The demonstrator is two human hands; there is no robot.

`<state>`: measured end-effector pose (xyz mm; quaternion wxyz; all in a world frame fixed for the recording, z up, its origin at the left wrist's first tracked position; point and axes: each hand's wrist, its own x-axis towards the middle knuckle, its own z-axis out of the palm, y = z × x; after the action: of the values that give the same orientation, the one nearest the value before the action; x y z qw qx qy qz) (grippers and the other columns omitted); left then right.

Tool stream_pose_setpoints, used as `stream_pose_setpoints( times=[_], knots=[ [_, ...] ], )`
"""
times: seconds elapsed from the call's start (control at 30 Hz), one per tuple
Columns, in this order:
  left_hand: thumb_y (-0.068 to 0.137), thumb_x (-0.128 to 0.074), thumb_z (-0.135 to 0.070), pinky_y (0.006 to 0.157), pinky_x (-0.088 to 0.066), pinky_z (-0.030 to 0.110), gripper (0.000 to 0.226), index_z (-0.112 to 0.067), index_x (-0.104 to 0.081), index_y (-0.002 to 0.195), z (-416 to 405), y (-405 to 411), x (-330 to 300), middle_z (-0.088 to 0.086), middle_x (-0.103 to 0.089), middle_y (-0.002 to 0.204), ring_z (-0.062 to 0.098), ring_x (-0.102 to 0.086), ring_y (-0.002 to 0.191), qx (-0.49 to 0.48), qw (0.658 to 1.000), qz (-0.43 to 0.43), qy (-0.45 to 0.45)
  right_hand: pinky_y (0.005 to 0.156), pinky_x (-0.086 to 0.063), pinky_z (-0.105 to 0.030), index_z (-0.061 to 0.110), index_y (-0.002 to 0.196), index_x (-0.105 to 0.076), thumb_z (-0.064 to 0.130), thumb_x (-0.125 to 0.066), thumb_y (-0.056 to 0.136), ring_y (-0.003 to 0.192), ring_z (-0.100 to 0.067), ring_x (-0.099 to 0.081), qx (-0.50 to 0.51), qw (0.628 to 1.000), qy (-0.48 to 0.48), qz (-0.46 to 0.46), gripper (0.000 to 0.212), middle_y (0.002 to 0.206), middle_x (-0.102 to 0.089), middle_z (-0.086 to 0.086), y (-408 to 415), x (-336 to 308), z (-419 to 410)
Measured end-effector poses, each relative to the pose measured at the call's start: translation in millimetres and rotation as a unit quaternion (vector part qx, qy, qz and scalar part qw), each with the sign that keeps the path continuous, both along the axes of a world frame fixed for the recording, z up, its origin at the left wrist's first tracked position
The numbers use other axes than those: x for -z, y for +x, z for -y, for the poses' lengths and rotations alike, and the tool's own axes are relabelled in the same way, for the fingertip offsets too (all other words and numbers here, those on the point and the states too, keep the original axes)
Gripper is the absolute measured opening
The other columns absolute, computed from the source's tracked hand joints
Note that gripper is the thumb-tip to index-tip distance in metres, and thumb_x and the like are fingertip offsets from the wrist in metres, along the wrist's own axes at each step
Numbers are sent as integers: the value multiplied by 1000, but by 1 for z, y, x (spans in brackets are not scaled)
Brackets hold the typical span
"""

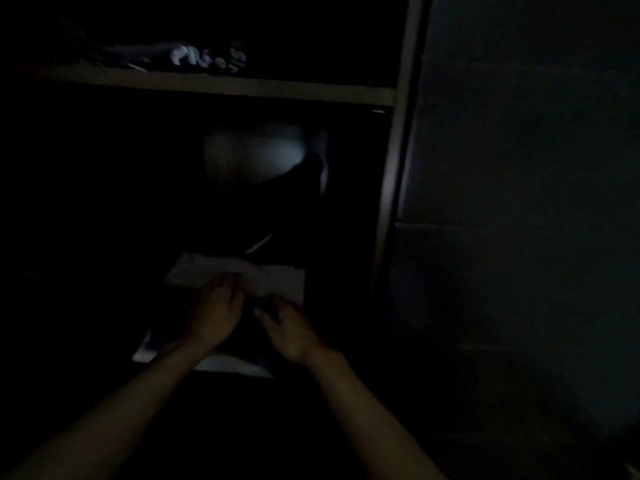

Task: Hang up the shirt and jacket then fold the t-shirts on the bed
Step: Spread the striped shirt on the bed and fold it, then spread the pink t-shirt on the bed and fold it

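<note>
The scene is very dark. A pale folded garment (pixel 277 278) lies in the lower part of an open wardrobe, in the middle of the view. My left hand (pixel 216 310) has its fingertips on the garment's near edge. Just below that edge, my right hand (pixel 287 327) has its fingers bent, and whether they hold cloth is hidden by the dark. Under my hands a second pale piece (pixel 235 363) shows beneath something dark. A white garment (pixel 256 154) hangs further back, with a dark shape across its lower right.
A wooden shelf (pixel 242 86) runs across the top of the wardrobe with small pale items (pixel 207 58) on it. The wardrobe's upright side panel (pixel 398 150) stands to the right, and a dark wall or door (pixel 519 168) fills the right side.
</note>
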<state>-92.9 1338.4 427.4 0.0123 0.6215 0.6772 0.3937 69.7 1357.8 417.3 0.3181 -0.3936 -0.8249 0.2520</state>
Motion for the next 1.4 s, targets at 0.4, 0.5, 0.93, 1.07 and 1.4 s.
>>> stream_pose_setpoints(
  times=[0.4,0.5,0.93,1.07,1.4],
  knots=[
    [95,-64,-29,84,-43,35,22,-11,-58,104,154,193,45,7,-64,99,26,-61,92,297,927,228,-22,59,-48,-25,18,96,-63,25,-55,102,60,-11,-57,232,939,-153,-202,12,79,-65,-2,206,31,228],
    [94,-60,-45,82,-50,44,24,-22,-57,99,208,248,74,3,-66,98,26,-66,90,389,891,189,-137,61,-51,-28,11,103,-65,29,-53,103,63,-12,-60,354,898,-193,-176,22,84,-68,-7,279,74,311],
    [78,-50,-74,84,-51,48,46,-30,-55,92,540,566,168,7,-65,96,25,-66,84,737,581,-125,-321,81,-59,-48,5,93,-68,35,-55,98,83,-32,-72,773,541,-275,-185,33,91,-75,-14,455,223,795],
    [96,-53,-48,85,-51,48,26,-23,-54,93,660,609,209,9,-63,96,26,-64,86,791,470,-201,-337,84,-59,-42,15,92,-63,32,-52,98,81,-29,-69,828,402,-303,-247,21,95,-74,-13,420,246,924],
    [93,-61,-46,81,-56,43,27,-20,-56,90,917,614,302,4,-67,88,22,-65,85,850,228,-393,-266,71,-60,-44,14,88,-59,32,-57,95,76,-31,-70,881,100,-295,-355,19,94,-75,-19,239,317,1124]
  ],
)
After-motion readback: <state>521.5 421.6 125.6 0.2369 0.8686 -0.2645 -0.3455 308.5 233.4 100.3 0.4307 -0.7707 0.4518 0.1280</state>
